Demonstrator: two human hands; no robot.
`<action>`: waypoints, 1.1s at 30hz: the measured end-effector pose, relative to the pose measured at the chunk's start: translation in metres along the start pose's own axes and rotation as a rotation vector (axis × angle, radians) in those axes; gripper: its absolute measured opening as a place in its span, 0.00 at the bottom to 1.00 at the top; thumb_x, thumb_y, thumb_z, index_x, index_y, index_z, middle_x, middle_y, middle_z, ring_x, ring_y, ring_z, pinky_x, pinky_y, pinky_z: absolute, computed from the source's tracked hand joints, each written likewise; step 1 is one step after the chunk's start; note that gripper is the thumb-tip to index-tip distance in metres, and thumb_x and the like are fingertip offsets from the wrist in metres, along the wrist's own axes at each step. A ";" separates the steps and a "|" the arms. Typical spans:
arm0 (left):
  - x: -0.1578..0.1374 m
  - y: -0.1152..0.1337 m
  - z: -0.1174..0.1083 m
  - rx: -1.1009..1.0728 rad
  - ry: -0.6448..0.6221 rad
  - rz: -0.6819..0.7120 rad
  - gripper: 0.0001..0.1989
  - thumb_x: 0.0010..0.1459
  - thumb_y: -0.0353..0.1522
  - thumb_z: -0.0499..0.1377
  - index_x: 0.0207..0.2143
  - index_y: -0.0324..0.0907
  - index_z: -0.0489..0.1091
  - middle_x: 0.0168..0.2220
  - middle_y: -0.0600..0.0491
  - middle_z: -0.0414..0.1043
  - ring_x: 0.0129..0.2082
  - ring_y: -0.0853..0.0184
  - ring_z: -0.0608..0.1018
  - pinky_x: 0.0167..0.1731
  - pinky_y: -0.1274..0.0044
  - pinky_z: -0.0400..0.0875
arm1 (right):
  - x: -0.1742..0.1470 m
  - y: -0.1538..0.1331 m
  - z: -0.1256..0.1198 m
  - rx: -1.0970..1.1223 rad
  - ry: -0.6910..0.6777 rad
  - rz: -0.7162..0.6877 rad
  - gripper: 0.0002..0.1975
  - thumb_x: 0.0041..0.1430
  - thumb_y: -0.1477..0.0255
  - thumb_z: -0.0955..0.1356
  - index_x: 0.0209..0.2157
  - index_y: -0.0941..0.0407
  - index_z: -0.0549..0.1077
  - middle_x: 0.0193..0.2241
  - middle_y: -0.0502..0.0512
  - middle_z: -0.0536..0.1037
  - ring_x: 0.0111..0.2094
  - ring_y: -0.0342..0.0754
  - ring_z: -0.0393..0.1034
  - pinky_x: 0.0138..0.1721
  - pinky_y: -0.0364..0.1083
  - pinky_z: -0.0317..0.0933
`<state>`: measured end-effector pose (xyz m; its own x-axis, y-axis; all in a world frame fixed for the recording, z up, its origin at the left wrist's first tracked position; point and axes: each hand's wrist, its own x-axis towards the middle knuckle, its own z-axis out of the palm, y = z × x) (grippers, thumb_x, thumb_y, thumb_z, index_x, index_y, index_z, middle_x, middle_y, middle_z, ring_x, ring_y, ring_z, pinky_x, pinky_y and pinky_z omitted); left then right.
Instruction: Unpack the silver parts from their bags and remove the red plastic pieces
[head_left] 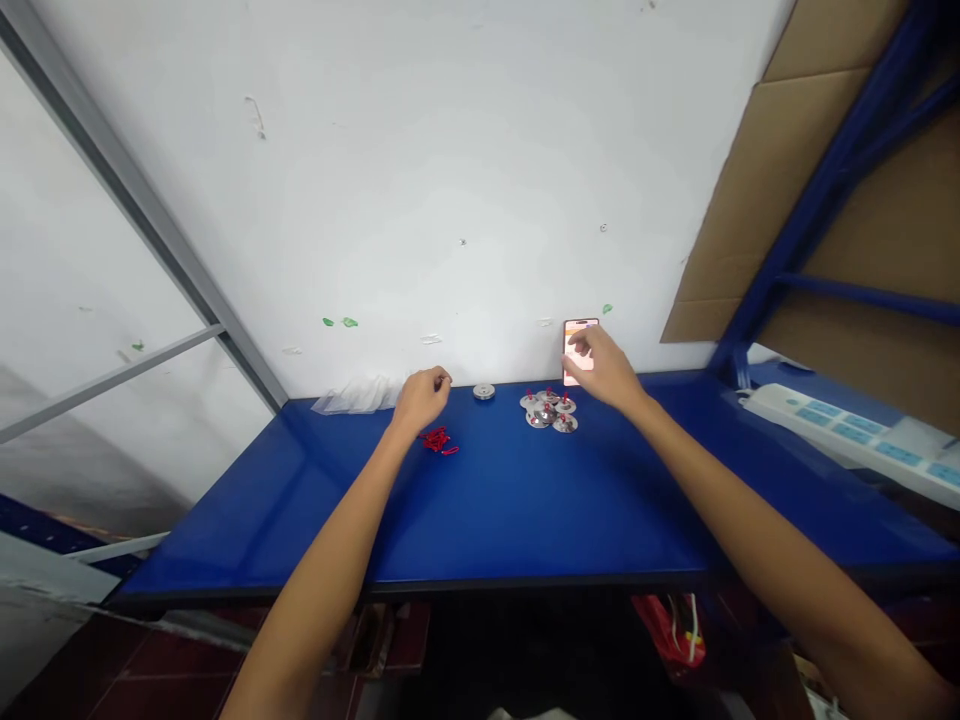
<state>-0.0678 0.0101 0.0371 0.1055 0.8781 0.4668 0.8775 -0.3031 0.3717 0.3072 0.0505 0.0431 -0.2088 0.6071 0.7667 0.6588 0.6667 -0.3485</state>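
My left hand [422, 397] is above the table beside a small heap of red cords [437, 440]. Its fingers are curled together, and anything between them is too small to make out. My right hand [604, 370] is raised in front of a phone [577, 378] that leans upright against the wall with its screen lit. The fingers there are bent but apart, holding nothing visible. Left of the phone lies a cluster of several shiny metal discs [565, 423] with red cords at their centres. A separate round metal piece [484, 392] sits between my hands, near the wall.
Clear plastic bags [360, 394] lie at the back left of the blue table [480, 520]. On the right is a white power strip [847, 425] by a blue metal frame [780, 235]. A white wall [480, 180] closes off the back.
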 end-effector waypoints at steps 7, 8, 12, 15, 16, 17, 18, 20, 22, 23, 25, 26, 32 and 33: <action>0.004 -0.033 -0.016 0.156 -0.364 -0.122 0.11 0.60 0.31 0.58 0.35 0.43 0.82 0.35 0.48 0.83 0.36 0.60 0.81 0.37 0.75 0.69 | -0.015 -0.009 0.014 -0.174 -0.253 0.004 0.07 0.67 0.68 0.67 0.36 0.52 0.77 0.35 0.57 0.83 0.37 0.55 0.75 0.39 0.51 0.63; 0.004 -0.035 -0.017 0.175 -0.423 -0.145 0.10 0.58 0.30 0.59 0.33 0.43 0.82 0.35 0.48 0.83 0.36 0.60 0.81 0.36 0.75 0.69 | -0.016 -0.008 0.015 -0.176 -0.269 0.028 0.08 0.67 0.69 0.67 0.35 0.51 0.78 0.34 0.56 0.84 0.35 0.55 0.75 0.36 0.50 0.61; 0.004 -0.043 -0.025 0.183 -0.593 -0.193 0.09 0.51 0.28 0.60 0.29 0.43 0.81 0.33 0.49 0.83 0.34 0.62 0.81 0.34 0.76 0.68 | -0.019 -0.006 0.018 -0.183 -0.296 0.050 0.08 0.66 0.69 0.67 0.34 0.52 0.79 0.31 0.53 0.85 0.33 0.53 0.76 0.31 0.48 0.56; 0.005 -0.048 -0.031 0.126 -0.680 -0.172 0.12 0.47 0.26 0.59 0.32 0.44 0.81 0.34 0.52 0.83 0.34 0.62 0.82 0.33 0.77 0.69 | -0.019 -0.009 0.019 -0.178 -0.311 0.054 0.08 0.66 0.69 0.67 0.34 0.52 0.79 0.32 0.54 0.84 0.33 0.53 0.76 0.30 0.47 0.56; 0.005 -0.049 -0.032 0.101 -0.703 -0.159 0.14 0.46 0.26 0.59 0.34 0.44 0.82 0.34 0.52 0.83 0.35 0.62 0.82 0.34 0.77 0.70 | -0.019 -0.010 0.019 -0.177 -0.317 0.056 0.08 0.66 0.69 0.67 0.35 0.52 0.79 0.32 0.54 0.84 0.33 0.53 0.76 0.30 0.47 0.56; 0.005 -0.050 -0.033 0.075 -0.724 -0.144 0.15 0.45 0.26 0.59 0.35 0.44 0.82 0.35 0.52 0.84 0.36 0.62 0.82 0.34 0.77 0.70 | -0.020 -0.010 0.020 -0.176 -0.323 0.057 0.08 0.66 0.69 0.67 0.35 0.52 0.79 0.32 0.54 0.84 0.33 0.53 0.76 0.31 0.47 0.57; 0.005 -0.051 -0.034 0.049 -0.742 -0.130 0.17 0.44 0.26 0.59 0.36 0.44 0.82 0.36 0.52 0.84 0.37 0.61 0.83 0.34 0.77 0.71 | -0.020 -0.010 0.021 -0.174 -0.330 0.055 0.08 0.66 0.69 0.67 0.35 0.52 0.79 0.32 0.54 0.84 0.33 0.52 0.76 0.31 0.47 0.57; 0.005 -0.052 -0.033 0.016 -0.776 -0.119 0.19 0.43 0.25 0.59 0.38 0.44 0.81 0.38 0.51 0.84 0.39 0.61 0.83 0.35 0.77 0.71 | -0.020 -0.009 0.022 -0.168 -0.343 0.046 0.07 0.67 0.69 0.67 0.36 0.52 0.79 0.34 0.54 0.84 0.34 0.52 0.76 0.32 0.47 0.58; 0.004 -0.052 -0.031 0.026 -0.802 -0.135 0.21 0.41 0.24 0.60 0.39 0.44 0.81 0.40 0.51 0.85 0.39 0.61 0.83 0.34 0.78 0.71 | -0.021 -0.007 0.024 -0.164 -0.355 0.035 0.07 0.68 0.69 0.67 0.36 0.52 0.78 0.34 0.54 0.84 0.34 0.52 0.76 0.32 0.46 0.58; 0.004 -0.052 -0.030 0.049 -0.804 -0.149 0.21 0.40 0.24 0.61 0.39 0.44 0.81 0.40 0.51 0.85 0.39 0.61 0.83 0.33 0.78 0.71 | -0.021 -0.007 0.024 -0.164 -0.358 0.032 0.07 0.68 0.69 0.67 0.36 0.52 0.78 0.34 0.54 0.84 0.34 0.52 0.76 0.33 0.46 0.59; 0.004 -0.053 -0.029 0.108 -0.798 -0.171 0.19 0.40 0.25 0.65 0.38 0.45 0.80 0.40 0.52 0.84 0.37 0.62 0.83 0.31 0.78 0.69 | -0.022 -0.006 0.025 -0.167 -0.365 0.032 0.07 0.68 0.69 0.67 0.36 0.52 0.78 0.34 0.53 0.84 0.34 0.51 0.76 0.32 0.46 0.59; 0.004 -0.053 -0.029 0.130 -0.795 -0.176 0.18 0.40 0.26 0.67 0.37 0.45 0.80 0.39 0.52 0.84 0.37 0.61 0.83 0.30 0.78 0.69 | -0.022 -0.006 0.025 -0.168 -0.368 0.033 0.07 0.68 0.69 0.67 0.36 0.52 0.78 0.34 0.54 0.84 0.34 0.51 0.76 0.32 0.46 0.59; 0.005 -0.052 -0.028 0.122 -0.829 -0.184 0.13 0.39 0.27 0.71 0.31 0.45 0.80 0.29 0.56 0.81 0.32 0.63 0.81 0.29 0.78 0.66 | -0.022 -0.008 0.024 -0.168 -0.377 0.037 0.08 0.68 0.68 0.67 0.36 0.52 0.79 0.34 0.54 0.84 0.35 0.52 0.77 0.32 0.47 0.60; 0.005 -0.052 -0.028 0.112 -0.832 -0.180 0.11 0.40 0.27 0.71 0.30 0.46 0.80 0.29 0.56 0.81 0.32 0.63 0.81 0.29 0.78 0.66 | -0.022 -0.008 0.024 -0.170 -0.376 0.038 0.08 0.68 0.68 0.67 0.36 0.52 0.79 0.34 0.54 0.84 0.35 0.52 0.77 0.32 0.47 0.60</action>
<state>-0.1255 0.0200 0.0426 0.2306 0.9084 -0.3487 0.9502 -0.1330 0.2819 0.2888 0.0424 0.0160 -0.4104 0.7666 0.4938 0.7745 0.5789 -0.2550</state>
